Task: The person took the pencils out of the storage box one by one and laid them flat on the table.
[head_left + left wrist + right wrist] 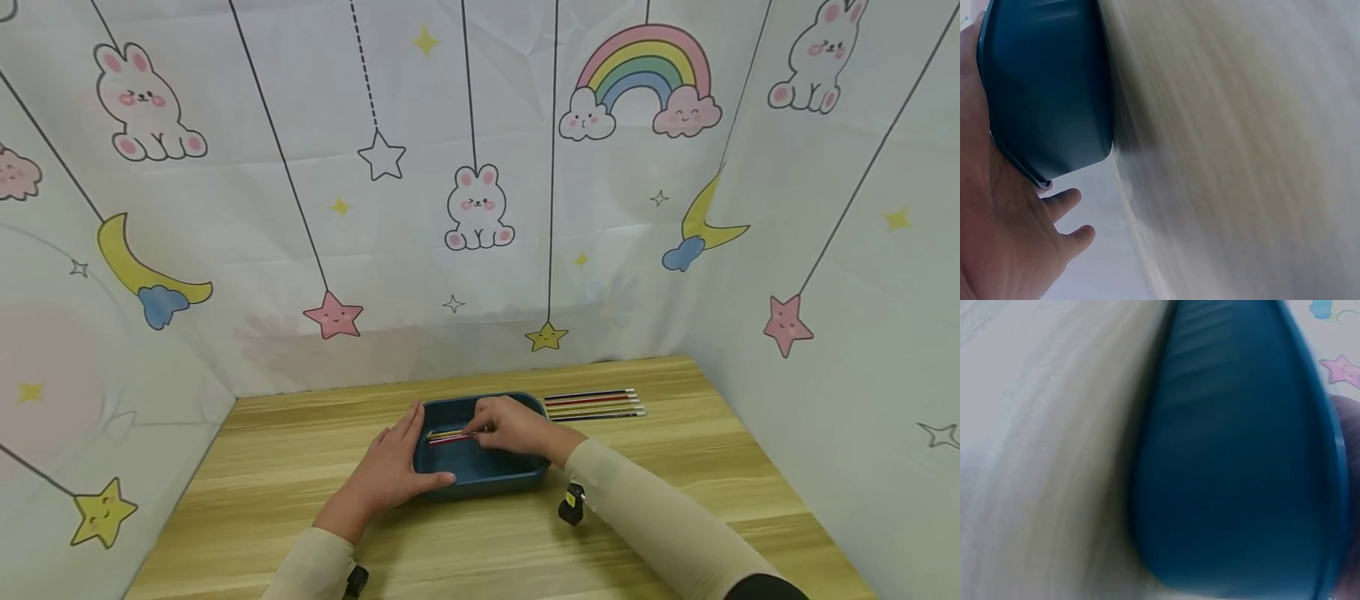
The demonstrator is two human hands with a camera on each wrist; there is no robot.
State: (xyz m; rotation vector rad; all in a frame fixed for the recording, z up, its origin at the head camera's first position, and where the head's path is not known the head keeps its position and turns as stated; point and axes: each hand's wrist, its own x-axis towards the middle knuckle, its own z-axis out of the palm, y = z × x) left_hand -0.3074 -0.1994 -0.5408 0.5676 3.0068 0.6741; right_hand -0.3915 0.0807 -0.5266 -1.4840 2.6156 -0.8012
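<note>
A dark blue plastic tray (480, 483) stands on the table. Inside it lie a few pencils (448, 437), yellow and red ones among them. My right hand (513, 427) reaches into the tray over the right rim and pinches the pencils near their right ends; the fingers hide those ends, so how many it holds is unclear. My left hand (390, 462) rests along the tray's left rim, fingers straight and spread, thumb over the near left corner. The left wrist view shows this hand (1010, 212) against the tray's outer wall (1054, 94). In the right wrist view the tray (1235, 462) hides the right fingers.
Right of the tray, several pencils (596, 404) lie side by side on the wood-patterned table (300, 450), white ends pointing right. White sheets (420, 350) printed with rabbits, stars and moons enclose the back and sides.
</note>
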